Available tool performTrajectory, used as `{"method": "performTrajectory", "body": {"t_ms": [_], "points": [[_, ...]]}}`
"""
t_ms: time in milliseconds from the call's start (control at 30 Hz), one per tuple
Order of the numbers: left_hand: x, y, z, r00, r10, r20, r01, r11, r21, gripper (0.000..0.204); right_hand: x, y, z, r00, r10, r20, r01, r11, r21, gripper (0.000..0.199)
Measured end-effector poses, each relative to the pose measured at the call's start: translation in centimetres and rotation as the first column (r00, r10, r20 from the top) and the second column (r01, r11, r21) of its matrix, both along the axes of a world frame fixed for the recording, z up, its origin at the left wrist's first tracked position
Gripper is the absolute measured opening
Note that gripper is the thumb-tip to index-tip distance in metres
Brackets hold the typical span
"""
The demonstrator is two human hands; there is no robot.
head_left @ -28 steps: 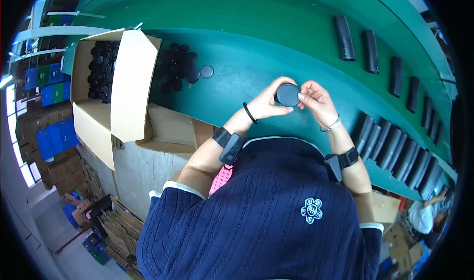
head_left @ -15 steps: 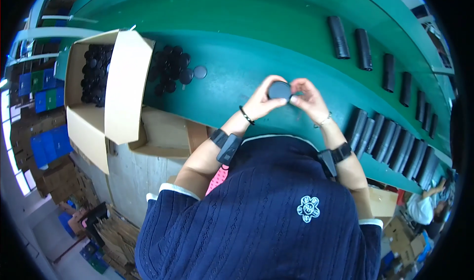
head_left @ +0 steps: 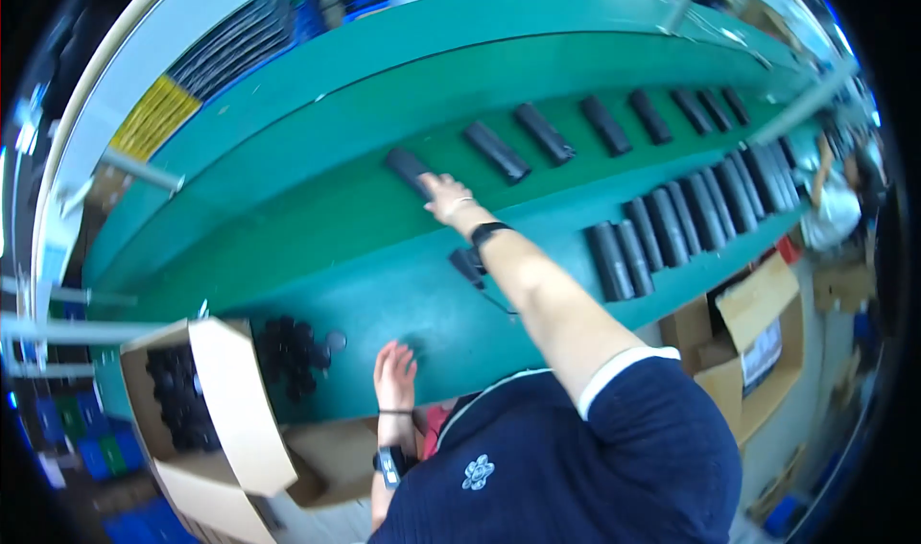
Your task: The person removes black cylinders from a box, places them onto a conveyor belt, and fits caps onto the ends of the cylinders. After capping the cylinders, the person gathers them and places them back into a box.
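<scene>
**Reach across the green belt to a black tube**

Green conveyor belting curved across the whole view, with a flat green worktop (head_left: 537,323) along its near edge. At the worktop's left end stood an open cardboard box (head_left: 206,419) filled with small black round caps, and a loose cluster of the same caps (head_left: 293,357) lay just beside it. The left hand (head_left: 393,376) rested flat on the worktop's near edge, fingers spread and released, holding nothing. Further right, the right hand (head_left: 443,199) stretched out over the belt, its fingers touching the near end of a black tube (head_left: 411,172); whether they had clenched on it could not be told. The tube looked stiff, smooth and probably light, best taken around its middle. More black tubes (head_left: 672,213) lay in rows toward the belt's right end.
</scene>
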State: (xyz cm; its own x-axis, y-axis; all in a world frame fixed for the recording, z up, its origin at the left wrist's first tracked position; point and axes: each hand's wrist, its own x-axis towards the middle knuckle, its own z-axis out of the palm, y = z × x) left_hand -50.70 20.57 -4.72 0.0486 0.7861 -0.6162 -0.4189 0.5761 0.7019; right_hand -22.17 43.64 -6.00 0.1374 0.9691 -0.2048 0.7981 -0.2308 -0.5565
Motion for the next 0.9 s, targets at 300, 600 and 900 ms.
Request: {"method": "performTrajectory", "body": {"t_ms": [300,600,900], "points": [[2.9,1.7,1.1,0.917,-0.399,0.005,0.399,0.916,-0.042,0.026,4.2,-16.3,5.0,0.623,0.259,-0.738,-0.073,0.959,0.274,0.037],[20.5,-3.3,6.1,0.699,-0.715,0.018,0.711,0.698,0.088,0.023,19.0,-59.0,1.3,-0.228,-0.711,-0.666,0.875,0.149,-0.460,0.017],[43.5,-20.8,3.1,0.252,-0.967,0.037,0.965,0.249,-0.080,0.020,37.0,-83.1,-0.5,-0.053,-0.750,-0.660,0.953,0.160,-0.258,0.016]]}}
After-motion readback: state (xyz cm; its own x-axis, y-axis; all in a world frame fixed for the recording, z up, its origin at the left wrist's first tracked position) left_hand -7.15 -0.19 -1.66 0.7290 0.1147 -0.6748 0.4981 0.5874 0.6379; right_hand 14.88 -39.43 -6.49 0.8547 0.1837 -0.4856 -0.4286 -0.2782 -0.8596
